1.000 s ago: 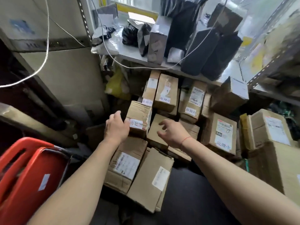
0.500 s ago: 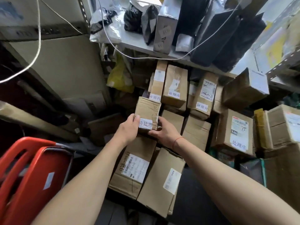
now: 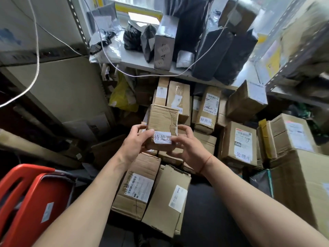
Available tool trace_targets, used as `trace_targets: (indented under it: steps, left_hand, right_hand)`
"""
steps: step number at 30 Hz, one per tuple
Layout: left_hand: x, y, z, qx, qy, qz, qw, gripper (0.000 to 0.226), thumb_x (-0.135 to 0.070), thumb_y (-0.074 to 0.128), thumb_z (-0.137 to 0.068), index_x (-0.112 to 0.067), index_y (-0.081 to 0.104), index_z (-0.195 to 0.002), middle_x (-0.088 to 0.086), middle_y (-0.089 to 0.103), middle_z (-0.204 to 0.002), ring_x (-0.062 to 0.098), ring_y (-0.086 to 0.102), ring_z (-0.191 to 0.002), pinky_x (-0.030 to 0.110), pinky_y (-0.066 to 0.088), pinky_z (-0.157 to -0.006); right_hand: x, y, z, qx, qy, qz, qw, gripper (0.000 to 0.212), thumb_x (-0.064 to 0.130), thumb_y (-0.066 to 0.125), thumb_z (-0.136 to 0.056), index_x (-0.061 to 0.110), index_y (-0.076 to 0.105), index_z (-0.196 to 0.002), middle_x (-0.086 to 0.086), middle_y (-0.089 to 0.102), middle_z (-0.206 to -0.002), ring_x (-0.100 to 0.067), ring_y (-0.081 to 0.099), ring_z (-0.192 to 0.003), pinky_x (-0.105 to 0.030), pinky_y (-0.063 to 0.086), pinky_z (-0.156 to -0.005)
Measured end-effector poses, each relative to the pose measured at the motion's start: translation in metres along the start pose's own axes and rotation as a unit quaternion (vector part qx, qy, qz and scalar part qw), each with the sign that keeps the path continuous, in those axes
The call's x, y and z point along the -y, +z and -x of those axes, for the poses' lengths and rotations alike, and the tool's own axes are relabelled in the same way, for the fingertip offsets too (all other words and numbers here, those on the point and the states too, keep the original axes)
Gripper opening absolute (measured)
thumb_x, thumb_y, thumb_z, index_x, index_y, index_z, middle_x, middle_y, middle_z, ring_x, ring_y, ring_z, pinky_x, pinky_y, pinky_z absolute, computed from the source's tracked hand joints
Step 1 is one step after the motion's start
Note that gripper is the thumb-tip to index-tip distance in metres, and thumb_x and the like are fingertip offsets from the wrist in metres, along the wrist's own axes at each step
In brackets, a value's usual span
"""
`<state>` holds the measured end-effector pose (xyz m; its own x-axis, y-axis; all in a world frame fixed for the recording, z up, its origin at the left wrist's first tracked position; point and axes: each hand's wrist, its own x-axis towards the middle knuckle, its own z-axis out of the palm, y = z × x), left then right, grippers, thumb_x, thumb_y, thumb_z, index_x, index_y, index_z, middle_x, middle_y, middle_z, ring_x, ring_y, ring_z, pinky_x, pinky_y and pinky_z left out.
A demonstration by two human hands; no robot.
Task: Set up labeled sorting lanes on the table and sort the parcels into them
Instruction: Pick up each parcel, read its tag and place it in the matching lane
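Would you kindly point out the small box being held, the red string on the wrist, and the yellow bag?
small box [image 3: 162,120], head view, on its creased upper cardboard face.
red string [image 3: 205,164], head view, on the right wrist.
yellow bag [image 3: 122,96], head view, on its crumpled front.

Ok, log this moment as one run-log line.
phase: pick | left hand: holds small cardboard box | right hand: holds same box | label: 待处理 | lanes: not visible
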<state>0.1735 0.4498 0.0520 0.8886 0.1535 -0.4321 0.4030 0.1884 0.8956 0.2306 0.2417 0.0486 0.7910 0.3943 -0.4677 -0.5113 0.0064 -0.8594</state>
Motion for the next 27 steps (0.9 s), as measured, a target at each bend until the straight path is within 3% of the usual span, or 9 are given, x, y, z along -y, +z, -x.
trace_targets:
  steps: [2, 5, 7, 10, 14, 17, 23, 27]
  left_hand:
    - [-0.005, 0.009, 0.008, 0.024, -0.011, 0.015, 1.0, 0.056, -0.038, 0.075, -0.091, -0.018, 0.05, -0.138, 0.018, 0.071, -0.127, 0.025, 0.074, -0.102, 0.042, 0.061, -0.09]
    - [-0.011, 0.021, 0.017, 0.041, -0.01, 0.006, 0.999, 0.067, -0.04, 0.073, -0.079, -0.014, 0.048, -0.136, 0.02, 0.07, -0.125, 0.027, 0.073, -0.098, 0.048, 0.06, -0.092]
    - [-0.014, 0.028, 0.02, 0.053, -0.003, -0.006, 0.999, 0.068, -0.04, 0.072, -0.079, -0.012, 0.047, -0.136, 0.02, 0.07, -0.125, 0.027, 0.073, -0.099, 0.044, 0.061, -0.088]
    - [-0.017, 0.038, 0.021, 0.078, -0.005, -0.036, 0.996, 0.053, -0.036, 0.072, -0.093, -0.015, 0.049, -0.136, 0.016, 0.072, -0.124, 0.029, 0.073, -0.107, 0.04, 0.062, -0.089]
    - [-0.021, 0.058, 0.019, 0.111, -0.007, -0.069, 0.991, 0.039, -0.032, 0.066, -0.101, -0.02, 0.056, -0.136, 0.007, 0.076, -0.119, 0.025, 0.074, -0.108, 0.045, 0.058, -0.099]
    - [-0.029, 0.082, 0.023, 0.129, 0.007, -0.087, 0.988, 0.033, -0.028, 0.062, -0.104, -0.02, 0.059, -0.136, 0.007, 0.077, -0.12, 0.028, 0.073, -0.114, 0.049, 0.057, -0.103]
    - [-0.06, 0.156, 0.034, 0.165, 0.033, -0.097, 0.981, 0.045, -0.03, 0.067, -0.102, -0.017, 0.057, -0.144, 0.009, 0.077, -0.122, 0.029, 0.075, -0.111, 0.05, 0.06, -0.099]
    - [-0.078, 0.219, 0.042, 0.186, 0.036, -0.082, 0.978, 0.041, -0.024, 0.066, -0.103, -0.018, 0.058, -0.142, 0.01, 0.078, -0.119, 0.03, 0.076, -0.11, 0.052, 0.058, -0.102]
  right_hand:
    - [0.007, -0.004, 0.011, 0.0, 0.004, -0.024, 1.0, 0.062, 0.014, 0.069, -0.075, 0.031, 0.05, -0.132, -0.013, 0.066, -0.124, -0.028, 0.064, -0.112, -0.056, 0.057, -0.093]
    - [0.014, -0.009, 0.027, -0.007, 0.002, -0.015, 1.0, 0.061, 0.015, 0.065, -0.075, 0.03, 0.048, -0.131, -0.011, 0.064, -0.123, -0.027, 0.062, -0.11, -0.052, 0.057, -0.088]
    - [0.017, -0.013, 0.037, -0.019, -0.002, -0.013, 1.0, 0.061, 0.013, 0.063, -0.078, 0.028, 0.045, -0.134, -0.012, 0.061, -0.123, -0.027, 0.061, -0.109, -0.054, 0.056, -0.09]
    - [0.019, -0.023, 0.05, -0.043, 0.001, -0.014, 0.999, 0.062, 0.014, 0.063, -0.079, 0.025, 0.043, -0.137, -0.013, 0.062, -0.122, -0.028, 0.061, -0.11, -0.055, 0.056, -0.092]
    - [0.033, -0.045, 0.069, -0.077, 0.003, 0.024, 0.997, 0.047, 0.005, 0.059, -0.097, 0.025, 0.043, -0.137, -0.015, 0.065, -0.124, -0.029, 0.066, -0.11, -0.047, 0.061, -0.085]
    - [0.051, -0.067, 0.089, -0.081, 0.019, 0.079, 0.993, 0.047, 0.005, 0.062, -0.098, 0.023, 0.043, -0.137, -0.015, 0.068, -0.123, -0.029, 0.07, -0.104, -0.044, 0.062, -0.082]
    - [0.113, -0.141, 0.133, -0.076, 0.03, 0.162, 0.983, 0.053, -0.003, 0.069, -0.091, 0.013, 0.045, -0.135, -0.023, 0.069, -0.12, -0.036, 0.071, -0.089, -0.055, 0.057, -0.095]
    - [0.153, -0.205, 0.165, -0.062, 0.031, 0.202, 0.977, 0.051, -0.005, 0.075, -0.089, 0.01, 0.052, -0.132, -0.025, 0.071, -0.122, -0.046, 0.073, -0.106, -0.06, 0.054, -0.105]
